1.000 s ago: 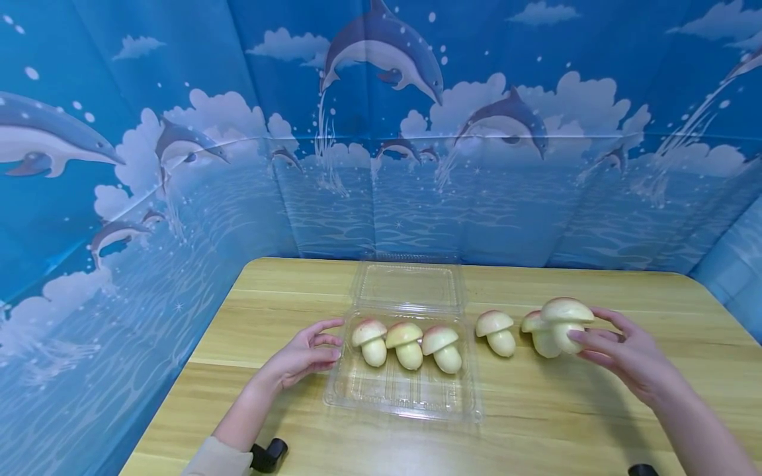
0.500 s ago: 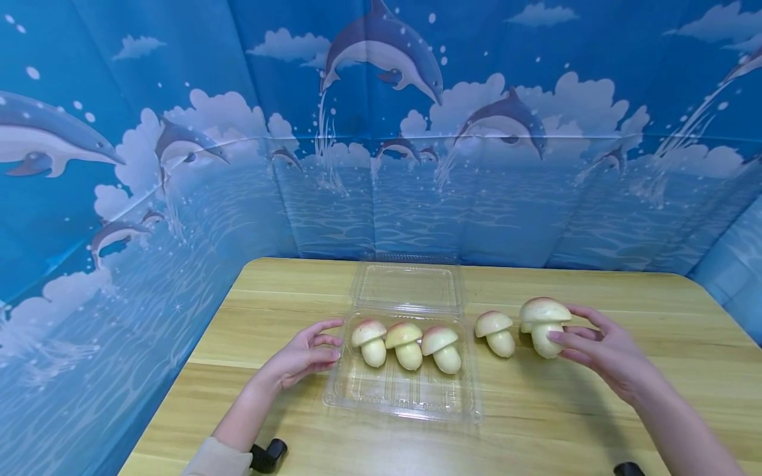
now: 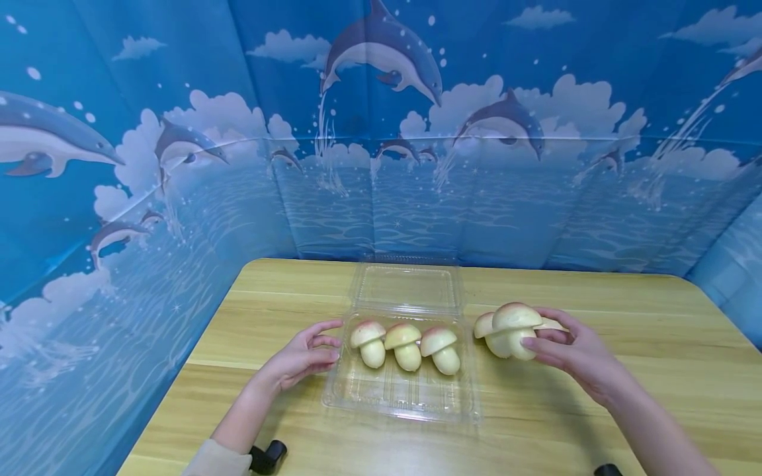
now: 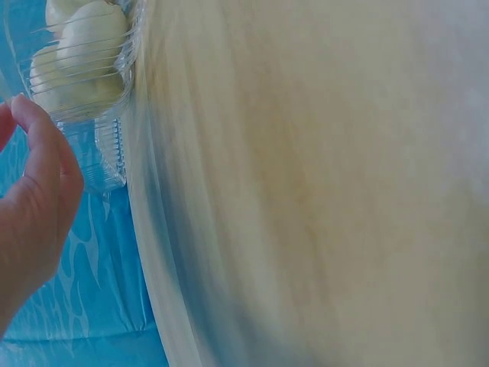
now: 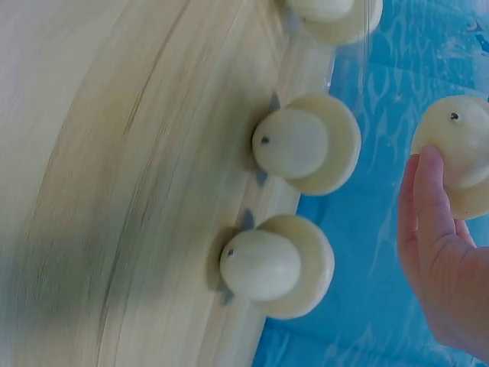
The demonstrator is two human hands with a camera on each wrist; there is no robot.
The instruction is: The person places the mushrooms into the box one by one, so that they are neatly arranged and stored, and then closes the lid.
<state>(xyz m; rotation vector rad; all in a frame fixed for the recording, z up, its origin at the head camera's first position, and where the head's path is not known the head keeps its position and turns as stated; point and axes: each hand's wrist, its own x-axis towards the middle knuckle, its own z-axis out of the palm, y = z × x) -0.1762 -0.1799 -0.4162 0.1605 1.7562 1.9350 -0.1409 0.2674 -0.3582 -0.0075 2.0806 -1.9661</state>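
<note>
Right hand of the person, gripping 1 model mushroom between thumb and fingers: the thumb lies on the stem, the cap is uppermost, and the piece is held above the table, just right of the clear clamshell container. Behind it, partly hidden from the head view, are 2 loose mushrooms; the right wrist view shows them side by side on the wood, a small dark dot at the end of each stem. Left hand, loosely curved, with a gap between thumb and forefinger: its fingertips are at the container's left rim, though I cannot tell whether they touch it, and I see nothing lifted in them. Inside the container, 3 mushrooms lie in a row, stems toward the person, caps pale with a pink or yellow tinge. The transparent lid is folded back, flat, toward the blue dolphin-print curtain. A light sleeve and a black wrist device appear at the left forearm.
</note>
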